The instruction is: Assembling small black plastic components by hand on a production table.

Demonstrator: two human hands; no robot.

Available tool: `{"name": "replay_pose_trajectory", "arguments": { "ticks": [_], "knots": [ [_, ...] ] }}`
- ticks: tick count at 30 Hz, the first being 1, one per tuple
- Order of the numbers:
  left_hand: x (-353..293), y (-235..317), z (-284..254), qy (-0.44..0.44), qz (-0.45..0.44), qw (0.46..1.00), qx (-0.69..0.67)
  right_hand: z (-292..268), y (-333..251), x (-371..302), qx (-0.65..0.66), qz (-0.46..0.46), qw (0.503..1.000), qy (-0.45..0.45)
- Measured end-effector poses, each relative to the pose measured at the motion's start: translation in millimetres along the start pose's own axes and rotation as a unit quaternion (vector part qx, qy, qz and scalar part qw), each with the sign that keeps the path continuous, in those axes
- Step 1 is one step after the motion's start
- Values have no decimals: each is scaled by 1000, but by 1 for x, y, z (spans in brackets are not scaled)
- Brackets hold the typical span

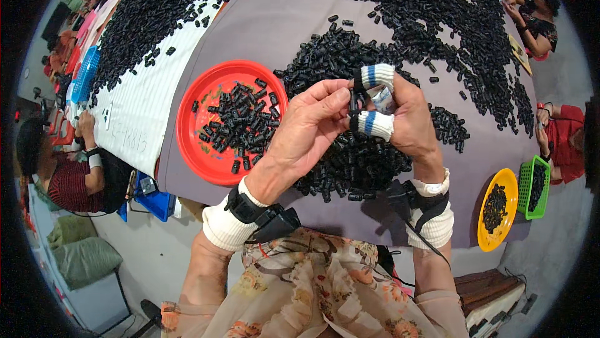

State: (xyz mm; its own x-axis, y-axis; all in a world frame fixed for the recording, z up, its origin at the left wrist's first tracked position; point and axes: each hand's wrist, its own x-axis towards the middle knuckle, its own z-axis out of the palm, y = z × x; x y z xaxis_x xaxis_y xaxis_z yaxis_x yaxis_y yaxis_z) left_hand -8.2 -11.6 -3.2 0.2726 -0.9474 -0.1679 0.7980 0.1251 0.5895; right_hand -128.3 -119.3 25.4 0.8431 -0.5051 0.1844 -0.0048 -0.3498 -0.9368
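Note:
My two hands meet above a heap of small black cylindrical plastic parts (331,57) on the grey-covered table. My left hand (297,129) is closed, its thumb and fingers pinching a small dark cylindrical part (355,99) from the left. From the other side, my right hand (409,119) is closed around the same part. White knit finger sleeves with blue stripes (377,124) cover its thumb and forefinger. The part's far end is hidden by the fingers. Beside my left hand sits a red round tray (187,154) holding many similar black parts.
A yellow plate (487,240) and a green basket (530,210), both with dark parts, stand at the right. Larger black piles (431,7) spread across the far table. A person in a striped top (81,182) works at left; a person in red (569,144) sits at right.

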Motion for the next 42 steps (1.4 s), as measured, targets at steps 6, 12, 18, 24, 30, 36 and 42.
{"name": "replay_pose_trajectory", "arguments": {
  "ticks": [6, 12, 18, 24, 30, 36, 42],
  "knots": [
    [-4, -3, -5, -14, -9, 998, -53, 5, 11, 0, 28, -7, 1000, 4],
    [-6, -4, -15, -40, -17, 998, -55, 6, 9, -1, -16, -19, 1000, 6],
    [-10, 1, -17, -31, -11, 999, -32, 3, 5, 2, -5, 13, 1000, 2],
    [-12, 3, -16, -44, -10, 999, -28, 2, 11, 1, 13, 45, 996, -81],
    [-13, 0, -15, -16, -5, 1000, 8, 3, 3, 5, -33, 51, 993, -100],
    [-13, -1, -18, -39, -1, 999, -1, 4, 2, 5, -41, 42, 992, -109],
    [-11, -1, -20, -52, 0, 999, -7, 4, 10, 6, -87, 35, 989, -111]
  ]
}}
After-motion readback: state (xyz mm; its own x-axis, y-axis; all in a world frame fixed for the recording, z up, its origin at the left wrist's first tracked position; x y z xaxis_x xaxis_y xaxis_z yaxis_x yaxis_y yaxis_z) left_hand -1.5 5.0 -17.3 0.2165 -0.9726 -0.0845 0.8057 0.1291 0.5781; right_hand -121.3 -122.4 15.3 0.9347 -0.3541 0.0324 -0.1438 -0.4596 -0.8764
